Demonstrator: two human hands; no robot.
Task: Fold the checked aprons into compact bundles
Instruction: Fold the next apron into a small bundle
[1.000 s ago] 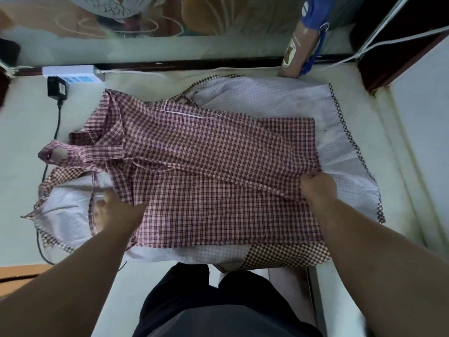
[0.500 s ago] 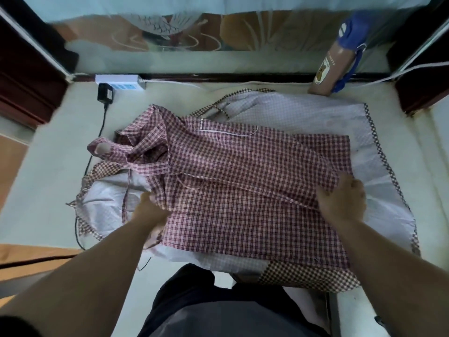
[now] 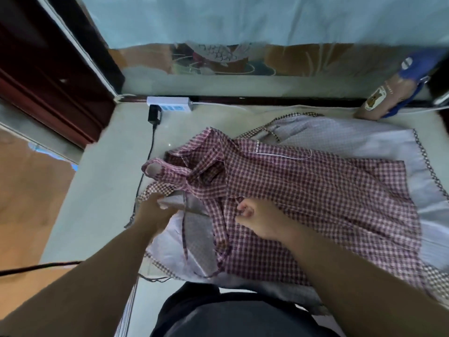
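Note:
A maroon checked apron (image 3: 315,203) lies spread and rumpled across the pale surface, its neck loop (image 3: 155,169) pointing left. Under it lies a pale lilac apron (image 3: 352,139) with checked trim, showing at the back, right and left. My left hand (image 3: 153,212) grips a fold of the pale apron at its left end. My right hand (image 3: 260,217) rests on the maroon apron's left part with fingers curled, pinching cloth near a thin tie.
A white power strip (image 3: 170,103) with a black adapter (image 3: 154,115) and its cable sits at the back left. A brown bottle with a blue cap (image 3: 388,98) leans at the back right. The pale surface (image 3: 102,178) ends at the left edge beside a dark door frame.
My right hand left the maroon apron's right side and moved left to its middle. My left hand shifted onto the pale apron's fold. The view swung left.

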